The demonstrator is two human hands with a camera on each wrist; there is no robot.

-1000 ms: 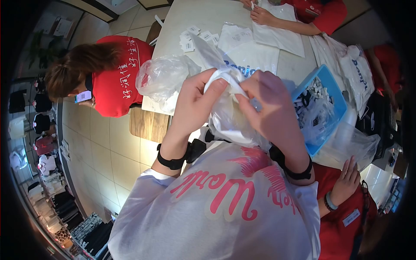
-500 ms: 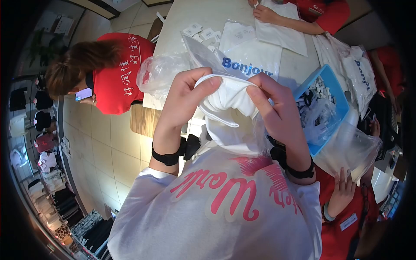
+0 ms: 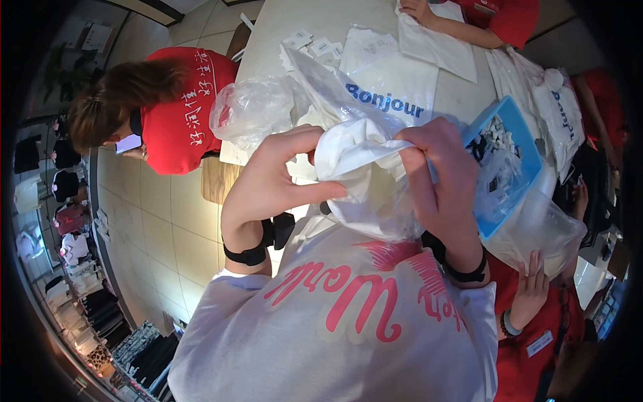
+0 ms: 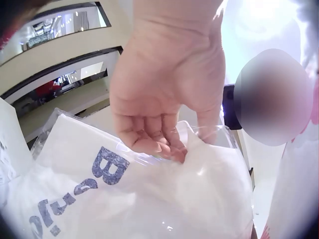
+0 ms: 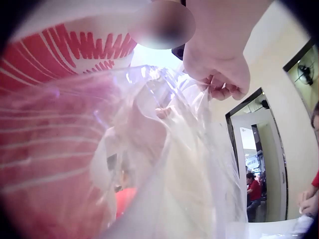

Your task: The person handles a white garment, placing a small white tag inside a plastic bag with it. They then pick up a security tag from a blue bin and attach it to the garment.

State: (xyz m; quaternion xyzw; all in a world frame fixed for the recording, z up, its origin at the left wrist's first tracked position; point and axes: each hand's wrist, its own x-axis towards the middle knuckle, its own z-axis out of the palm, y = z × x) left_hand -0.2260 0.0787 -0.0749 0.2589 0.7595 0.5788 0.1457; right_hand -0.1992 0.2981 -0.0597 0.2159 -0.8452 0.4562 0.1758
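White folded cloth [image 3: 355,151], partly inside a clear plastic bag [image 3: 395,218], is held up in front of the chest. My left hand [image 3: 271,177] grips its left side, with the thumb on the near side and the index finger at the top edge. On the right, my right hand [image 3: 445,181] pinches the upper edge between thumb and fingers. In the left wrist view the fingers of my left hand [image 4: 167,89] curl at the edge of the bag, beside blue lettering [image 4: 110,165]. The right wrist view shows my right hand [image 5: 219,64] gripping clear plastic [image 5: 189,99].
A printed bag [image 3: 395,74], paper tags [image 3: 315,48] and crumpled plastic [image 3: 251,110] lie on the table [image 3: 281,20]. To the right stands a blue basket [image 3: 529,151] of small items. People in red shirts [image 3: 181,110] are on both sides and across the table.
My left thumb has moved down, away from the index finger, and the cloth's top edge has shifted. My right hand has moved slightly right and down, still pinching. The hands across the table have moved up.
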